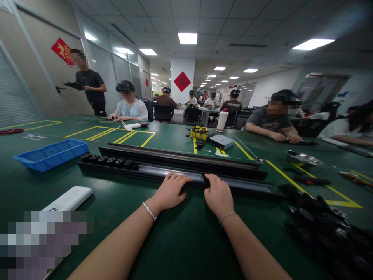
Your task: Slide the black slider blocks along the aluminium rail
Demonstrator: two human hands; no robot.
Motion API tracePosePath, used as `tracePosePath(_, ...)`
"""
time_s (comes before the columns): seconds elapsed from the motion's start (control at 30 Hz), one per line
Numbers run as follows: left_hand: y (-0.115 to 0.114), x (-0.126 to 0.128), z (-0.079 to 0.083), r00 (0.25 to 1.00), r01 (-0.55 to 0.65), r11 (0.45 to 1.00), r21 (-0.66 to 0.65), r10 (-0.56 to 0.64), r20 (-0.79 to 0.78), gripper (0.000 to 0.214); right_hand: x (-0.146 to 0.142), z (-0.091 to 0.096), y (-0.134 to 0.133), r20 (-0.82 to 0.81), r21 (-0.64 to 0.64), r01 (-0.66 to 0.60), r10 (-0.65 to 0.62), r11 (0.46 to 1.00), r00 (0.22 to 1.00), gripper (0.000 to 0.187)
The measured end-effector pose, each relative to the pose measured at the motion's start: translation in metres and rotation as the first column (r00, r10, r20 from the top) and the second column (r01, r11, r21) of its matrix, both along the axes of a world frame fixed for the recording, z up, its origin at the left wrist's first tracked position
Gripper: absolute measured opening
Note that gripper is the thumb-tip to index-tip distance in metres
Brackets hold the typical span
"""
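One front black rail (pixel 197 184) lies across the desk (pixel 180 241) right before you, w/ 6 or so black pcs (pixel 111 161) lined up in its L end. Your L hand (pixel 171 192) is on its near side abt mid-length, fingers over the edge, thumb out to the side; can't tell if it's gripping. Your R hand (pixel 219 196) is just beside, a narrow gap b/w the two, fingers curled onto the rail; can't tell if anything's pinched there. Back black rail (pixel 186 160) runs close behind, roughly parallel, so it blocks the far side. Past the R end, a heap of black parts (pixel 326 225) crowds the desk, w/ a red-and-black tool (pixel 311 180) and metal bowl (pixel 303 157) farther back. L side: blue tray (pixel 62 158) near the rail's end, white slab (pixel 77 196) nearer you. Beyond the rails: grey box (pixel 221 141), yellow box (pixel 199 132) w/ cables, white bottle (pixel 222 120). Across the desk sit a person in light blue (pixel 128 109) and, to the R, a person in grey (pixel 274 120).
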State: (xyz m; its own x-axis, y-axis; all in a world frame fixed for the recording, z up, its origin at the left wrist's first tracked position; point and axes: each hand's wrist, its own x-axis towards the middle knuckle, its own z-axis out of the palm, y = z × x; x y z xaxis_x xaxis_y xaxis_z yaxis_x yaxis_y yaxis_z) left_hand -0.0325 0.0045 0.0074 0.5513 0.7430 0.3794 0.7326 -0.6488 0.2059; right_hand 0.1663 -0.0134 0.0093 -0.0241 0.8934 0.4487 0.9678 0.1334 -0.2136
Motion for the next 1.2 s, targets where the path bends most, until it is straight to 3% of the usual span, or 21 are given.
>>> tracePosePath(0.43, -0.0004, -0.0008, 0.0011, 1.000, -0.001, 1.000, -0.009, 0.001, 0.000, 0.051, 0.0048, 0.0020, -0.0001, -0.071, 0.077, 0.165, -0.159, 0.983, 0.985, 0.034)
tracePosePath(0.57, -0.0006, -0.0010, 0.0020, 1.000, 0.004, 1.000, -0.009, -0.004, 0.004, 0.051, 0.0063, -0.0004, 0.0007, -0.074, 0.087, 0.156, -0.149, 0.984, 0.986, 0.038)
tracePosePath(0.7, -0.0003, -0.0007, 0.0016, 1.000, 0.005, 1.000, -0.011, -0.005, 0.005, 0.051, 0.0066, -0.0023, 0.0008, -0.027, 0.048, 0.133, -0.132, 0.990, 0.991, 0.050)
tracePosePath(1.2, 0.0001, -0.0006, 0.0011, 1.000, -0.002, 1.000, -0.011, 0.002, -0.008, 0.050, 0.0026, -0.0008, -0.0026, 0.049, -0.057, 0.238, -0.235, 0.970, 0.971, 0.046)
